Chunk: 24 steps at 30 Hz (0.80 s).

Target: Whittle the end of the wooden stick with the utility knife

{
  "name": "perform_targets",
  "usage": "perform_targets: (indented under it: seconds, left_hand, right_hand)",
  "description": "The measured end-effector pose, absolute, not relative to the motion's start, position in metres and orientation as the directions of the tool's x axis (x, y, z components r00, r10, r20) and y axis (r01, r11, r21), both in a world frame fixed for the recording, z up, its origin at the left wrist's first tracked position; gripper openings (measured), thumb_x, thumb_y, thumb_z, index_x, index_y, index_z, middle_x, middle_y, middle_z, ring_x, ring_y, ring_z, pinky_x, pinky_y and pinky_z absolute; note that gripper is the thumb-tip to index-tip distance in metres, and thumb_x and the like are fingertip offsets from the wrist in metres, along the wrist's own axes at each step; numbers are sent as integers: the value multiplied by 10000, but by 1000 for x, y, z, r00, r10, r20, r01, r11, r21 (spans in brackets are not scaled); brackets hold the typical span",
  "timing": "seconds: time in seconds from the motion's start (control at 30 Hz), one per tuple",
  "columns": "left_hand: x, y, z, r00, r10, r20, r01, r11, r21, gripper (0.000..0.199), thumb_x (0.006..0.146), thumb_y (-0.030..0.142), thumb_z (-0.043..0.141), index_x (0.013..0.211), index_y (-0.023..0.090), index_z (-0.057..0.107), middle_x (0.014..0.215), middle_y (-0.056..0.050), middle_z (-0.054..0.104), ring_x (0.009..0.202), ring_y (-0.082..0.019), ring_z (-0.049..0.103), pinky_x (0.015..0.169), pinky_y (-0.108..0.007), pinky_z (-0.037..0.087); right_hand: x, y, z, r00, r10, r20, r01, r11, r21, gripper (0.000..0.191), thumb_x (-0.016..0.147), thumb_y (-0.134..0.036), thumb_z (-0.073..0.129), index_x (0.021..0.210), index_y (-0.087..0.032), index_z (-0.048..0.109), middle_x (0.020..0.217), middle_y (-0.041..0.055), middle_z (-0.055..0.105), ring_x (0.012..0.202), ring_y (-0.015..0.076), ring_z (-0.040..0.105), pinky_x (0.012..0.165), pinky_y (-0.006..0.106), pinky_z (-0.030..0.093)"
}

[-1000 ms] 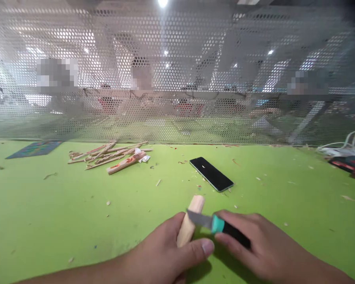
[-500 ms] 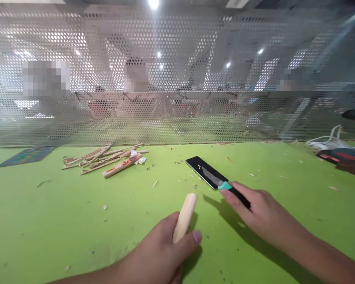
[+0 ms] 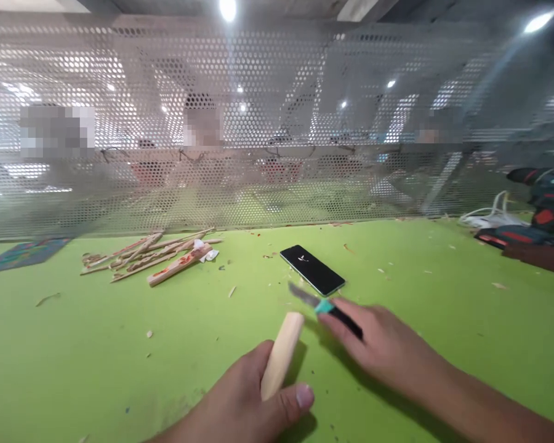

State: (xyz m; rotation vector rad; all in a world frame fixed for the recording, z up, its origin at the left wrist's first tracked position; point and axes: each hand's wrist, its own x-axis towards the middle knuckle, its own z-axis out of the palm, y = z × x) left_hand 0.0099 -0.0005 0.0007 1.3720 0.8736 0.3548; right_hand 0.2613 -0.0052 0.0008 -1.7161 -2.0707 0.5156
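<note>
Centrally, the phone (image 3: 313,269) lies flat on the table (image 3: 96,351). Nearer the wearer than the phone, the left hand (image 3: 253,394) grips the wood (image 3: 282,354), upper end exposed; the right hand (image 3: 367,335) clasps the knife (image 3: 325,307), blade raised between phone and wood.

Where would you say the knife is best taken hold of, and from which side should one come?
I'd grip the black handle, behind the teal collar, coming from the right, as the right hand does. The bare blade points left and away from the person, so that side looks risky, while the long handle should suit wrapped fingers.
</note>
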Motion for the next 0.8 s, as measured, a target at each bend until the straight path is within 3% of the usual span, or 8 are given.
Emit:
perform_targets:
  seconds: [0.1,0.2,0.3,0.4,0.5,0.6,0.67,0.8]
  left_hand:
    - [9,1,-2,631,690,-354,281,221,934,618,876,692,682,1147,166,504,749,68,455,569,-59,434,510,-186,360]
    - [12,3,-6,671,643,-370,189,335,923,604,915,692,628,1191,179,465,640,113,404,402,-41,321,382,-189,288]
    - [14,4,-9,713,635,-298,88,341,936,580,879,685,691,1097,192,477,633,116,411,386,-23,309,372,-172,282]
    - [14,4,-9,712,643,-281,58,346,937,604,832,713,726,1023,199,473,655,119,406,383,-7,282,375,-173,284]
    - [12,2,-6,687,657,-310,130,308,942,617,861,729,677,1083,191,475,640,113,397,427,-33,320,410,-182,297]
    - [10,-2,-2,628,709,-320,241,214,947,647,862,726,673,1131,168,485,731,71,439,561,-60,398,500,-188,341]
    - [9,-4,1,595,726,-344,275,219,936,631,892,723,624,1163,175,471,739,71,420,560,-71,394,499,-204,337]
    - [11,-4,3,594,718,-364,278,242,930,401,970,547,561,1144,200,460,738,61,411,611,-103,424,551,-226,361]
  right_hand:
    - [271,0,4,-20,991,130,864,83,-497,604,1052,-673,334,1064,-174,674,519,-15,552,416,184,523,411,262,277]
    - [259,-12,9,-178,981,81,803,192,-564,541,1079,-624,328,988,-205,657,622,10,632,479,171,561,436,259,316]
    - [239,-30,9,-370,927,60,774,343,-533,481,1064,-616,407,875,-222,608,701,18,677,559,178,600,510,277,346]
    - [229,-35,5,-424,904,56,758,388,-525,479,1054,-620,431,840,-222,588,720,19,689,573,182,607,521,285,325]
    - [240,-22,2,-339,938,76,795,329,-509,510,1053,-641,403,843,-219,598,676,25,681,537,183,599,495,280,305]
    - [261,-5,4,-104,994,37,855,109,-506,586,1058,-672,313,974,-204,656,590,21,652,458,193,588,436,265,302]
    - [269,-2,7,-5,997,81,877,44,-479,611,1046,-694,310,1052,-196,663,541,1,605,431,198,559,425,266,287]
    - [257,-19,10,-267,961,78,804,266,-531,513,1067,-631,364,909,-224,633,674,20,666,544,185,610,486,269,354]
